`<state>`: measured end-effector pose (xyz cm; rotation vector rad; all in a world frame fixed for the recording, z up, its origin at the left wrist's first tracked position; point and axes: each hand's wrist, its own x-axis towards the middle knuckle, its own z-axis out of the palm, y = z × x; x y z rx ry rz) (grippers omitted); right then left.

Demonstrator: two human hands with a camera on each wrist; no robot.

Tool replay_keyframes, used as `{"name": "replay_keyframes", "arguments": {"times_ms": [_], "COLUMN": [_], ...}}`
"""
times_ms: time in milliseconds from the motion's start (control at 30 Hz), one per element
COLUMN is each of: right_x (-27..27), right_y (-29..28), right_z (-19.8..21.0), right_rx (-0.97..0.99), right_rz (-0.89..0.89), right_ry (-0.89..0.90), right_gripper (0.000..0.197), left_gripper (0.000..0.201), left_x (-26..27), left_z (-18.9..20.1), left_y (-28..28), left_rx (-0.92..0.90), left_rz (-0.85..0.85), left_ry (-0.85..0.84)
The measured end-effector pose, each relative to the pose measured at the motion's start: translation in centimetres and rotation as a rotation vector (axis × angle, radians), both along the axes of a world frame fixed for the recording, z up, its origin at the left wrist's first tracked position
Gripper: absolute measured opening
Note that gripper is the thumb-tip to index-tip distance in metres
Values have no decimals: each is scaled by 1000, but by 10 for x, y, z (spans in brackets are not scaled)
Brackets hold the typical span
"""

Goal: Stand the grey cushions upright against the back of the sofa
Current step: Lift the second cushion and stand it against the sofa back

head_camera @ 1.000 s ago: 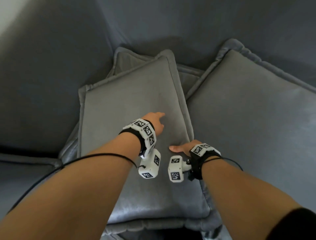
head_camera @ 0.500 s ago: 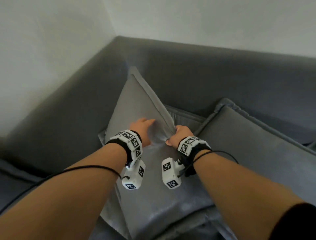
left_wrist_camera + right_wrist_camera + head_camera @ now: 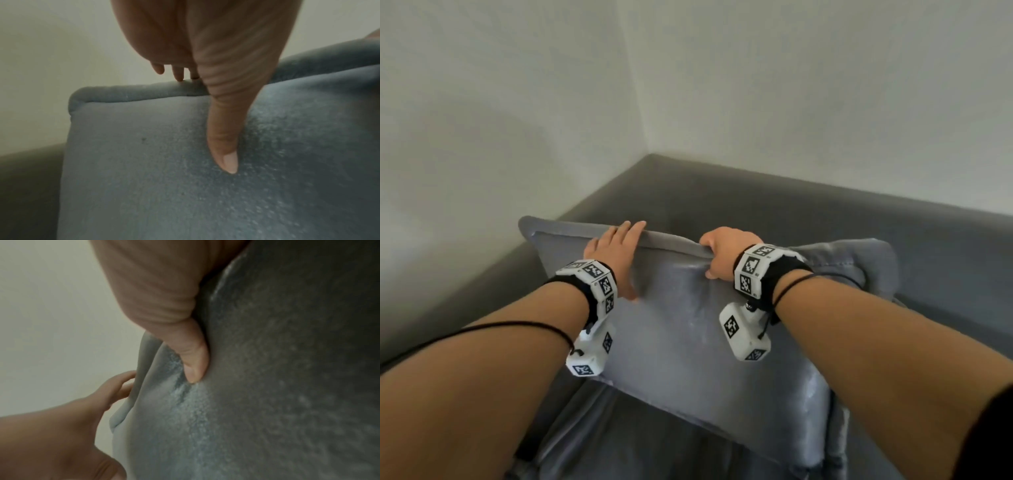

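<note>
I hold a grey cushion (image 3: 688, 342) upright on its lower edge, in front of the sofa back (image 3: 791, 202). My right hand (image 3: 722, 253) grips its piped top edge, fingers curled over the back and thumb (image 3: 193, 360) dug into the front face. My left hand (image 3: 616, 253) lies on the same edge further left. Its fingers are laid straight along the piping and its thumb (image 3: 224, 146) presses flat on the cushion front (image 3: 144, 162). A second grey cushion (image 3: 859, 263) leans behind it to the right. Another (image 3: 592, 428) lies flat below.
The sofa fills a corner between two pale walls (image 3: 517, 120). Its left arm (image 3: 482, 291) runs down the left side. The seat (image 3: 945, 315) continues to the right. Black cables trail along both forearms.
Both hands have swung the cushion up from tilted to upright and raised it. They moved apart along its top edge, and my view has tipped up toward the walls.
</note>
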<state>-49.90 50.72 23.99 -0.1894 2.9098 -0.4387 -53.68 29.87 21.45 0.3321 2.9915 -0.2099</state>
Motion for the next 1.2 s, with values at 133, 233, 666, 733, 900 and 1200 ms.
{"name": "replay_keyframes", "arguments": {"times_ms": [133, 233, 666, 733, 900, 1200], "right_x": [-24, -41, -40, -36, -49, -120], "right_y": [-27, -35, -74, -73, -86, -177], "right_z": [-8, -17, -63, -41, 21, 53], "right_rx": [111, 181, 228, 181, 237, 214], "right_rz": [23, -29, -262, -247, -133, -14], "right_ry": [42, 16, 96, 85, 213, 398], "right_gripper": [20, 24, 50, 41, 43, 48], "left_gripper": [132, 120, 79, 75, 70, 64], "left_x": [-34, -59, -56, -46, -40, -68], "left_z": [-18, -36, -59, -38, 19, 60], "left_y": [-27, -33, -28, -31, -48, -128], "left_rx": [-49, -42, 3, 50, 151, 206], "left_rz": [-101, -168, -232, -203, -93, 159], "left_ry": [34, 38, 8, -23, -19, 130]}}
